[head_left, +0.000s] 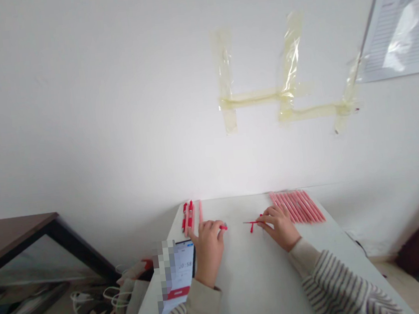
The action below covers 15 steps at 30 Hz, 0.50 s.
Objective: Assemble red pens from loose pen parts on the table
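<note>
My left hand [209, 247] is over the left part of the white table, its thumb and forefinger pinching a small red pen part [223, 227] with a greyish end. Across from it, my right hand [280, 225] is closed on a thin red pen refill [252, 222], whose narrow dark tip points left. Just below the refill is a small red piece [251, 229]; I cannot tell whether it touches my fingers. Red pens [191, 213] lie beyond my left hand, with a pale pink tube [200, 209] beside them.
Several pale pink tubes [298, 207] lie side by side at the table's back right. A phone [180, 271] with a lit timer screen rests by my left wrist. The white table [261, 282] meets a wall with yellowed tape [252, 99]. Bags [130, 297] sit on the left.
</note>
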Each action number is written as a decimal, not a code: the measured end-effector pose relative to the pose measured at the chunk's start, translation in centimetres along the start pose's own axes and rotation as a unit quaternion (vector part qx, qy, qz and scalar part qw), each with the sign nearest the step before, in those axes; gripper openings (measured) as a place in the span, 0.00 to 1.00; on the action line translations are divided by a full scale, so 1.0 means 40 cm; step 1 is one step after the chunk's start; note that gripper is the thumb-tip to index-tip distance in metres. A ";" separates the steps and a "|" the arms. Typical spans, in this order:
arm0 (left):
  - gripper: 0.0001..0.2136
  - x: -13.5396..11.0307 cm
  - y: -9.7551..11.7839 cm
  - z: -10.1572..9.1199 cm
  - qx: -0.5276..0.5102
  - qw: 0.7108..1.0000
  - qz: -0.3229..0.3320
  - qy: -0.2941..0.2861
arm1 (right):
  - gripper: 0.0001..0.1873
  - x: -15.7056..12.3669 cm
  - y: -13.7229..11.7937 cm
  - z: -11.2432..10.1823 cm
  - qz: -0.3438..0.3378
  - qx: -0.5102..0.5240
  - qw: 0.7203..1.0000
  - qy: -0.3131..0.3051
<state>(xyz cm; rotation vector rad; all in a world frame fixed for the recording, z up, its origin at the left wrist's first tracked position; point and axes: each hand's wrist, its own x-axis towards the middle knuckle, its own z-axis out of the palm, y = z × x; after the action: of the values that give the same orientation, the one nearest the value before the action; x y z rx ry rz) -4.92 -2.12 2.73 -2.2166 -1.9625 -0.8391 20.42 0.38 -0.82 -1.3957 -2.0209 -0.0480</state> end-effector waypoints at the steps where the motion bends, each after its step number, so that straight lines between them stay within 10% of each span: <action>1: 0.09 -0.001 0.002 0.001 0.001 1.000 0.004 -0.004 | 0.07 0.000 -0.001 -0.001 0.000 0.000 1.000 0.000; 15: 0.09 -0.009 0.037 -0.014 0.066 0.996 -0.041 -0.035 | 0.08 -0.002 -0.032 0.007 -0.045 0.017 0.999 -0.023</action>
<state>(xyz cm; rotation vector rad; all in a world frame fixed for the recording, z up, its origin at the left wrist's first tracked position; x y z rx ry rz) -3.75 -2.94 3.48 -2.1314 -2.0870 -0.6278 19.23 -0.10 -0.65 -1.2952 -2.1114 -0.0221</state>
